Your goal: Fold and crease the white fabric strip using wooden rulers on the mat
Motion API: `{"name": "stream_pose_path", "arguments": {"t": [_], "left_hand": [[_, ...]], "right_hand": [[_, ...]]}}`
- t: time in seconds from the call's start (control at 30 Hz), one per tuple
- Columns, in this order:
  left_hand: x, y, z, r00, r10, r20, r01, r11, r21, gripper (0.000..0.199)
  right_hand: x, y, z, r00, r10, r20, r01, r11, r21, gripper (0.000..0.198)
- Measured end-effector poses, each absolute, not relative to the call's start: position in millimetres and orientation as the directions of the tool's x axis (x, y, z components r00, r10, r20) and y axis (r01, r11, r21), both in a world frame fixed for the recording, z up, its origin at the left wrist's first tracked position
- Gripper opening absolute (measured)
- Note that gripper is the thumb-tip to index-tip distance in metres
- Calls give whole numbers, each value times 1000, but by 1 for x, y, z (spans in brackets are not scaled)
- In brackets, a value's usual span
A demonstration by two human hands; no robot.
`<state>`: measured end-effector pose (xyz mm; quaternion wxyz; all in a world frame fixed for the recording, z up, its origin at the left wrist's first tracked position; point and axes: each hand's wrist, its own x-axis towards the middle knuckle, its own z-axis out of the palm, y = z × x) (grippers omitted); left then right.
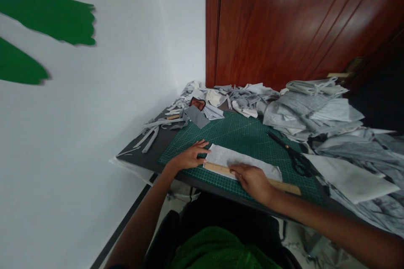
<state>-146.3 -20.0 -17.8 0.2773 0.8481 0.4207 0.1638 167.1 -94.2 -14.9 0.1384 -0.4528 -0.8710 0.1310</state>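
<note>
A strip of light grey fabric (243, 156) lies across the green cutting mat (243, 128), with a wooden ruler (284, 186) along its near edge. My left hand (191, 156) rests at the strip's left end, fingers spread, the thumb close to the ruler's end. Fingers bent together, my right hand (252, 180) bears down on the middle of the ruler and covers part of it and of the fabric. Whether its fingertips also hold something small is hidden. Black-handled scissors (298, 162) lie on the mat to the right.
Heaped grey and white fabric pieces (309, 109) fill the table's right side. More scraps (249, 96) run along the back, near a brown door (284, 29). Narrow fabric strips (151, 136) lie at the left, beside the white wall (110, 92).
</note>
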Motion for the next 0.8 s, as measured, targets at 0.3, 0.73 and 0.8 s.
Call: {"name": "stream_pose_path", "arguments": {"t": [0.3, 0.73, 0.8], "left_hand": [[-145, -18, -15, 584, 812, -1, 647, -465, 605, 52], [-145, -13, -10, 603, 798, -25, 684, -500, 531, 51], [-145, -12, -11, 597, 801, -29, 690, -496, 527, 52]], "right_hand": [[191, -96, -14, -478, 868, 133, 733, 478, -484, 41], [297, -141, -20, -334, 935, 121, 880, 355, -317, 42], [299, -142, -19, -302, 947, 111, 895, 322, -308, 41]]}}
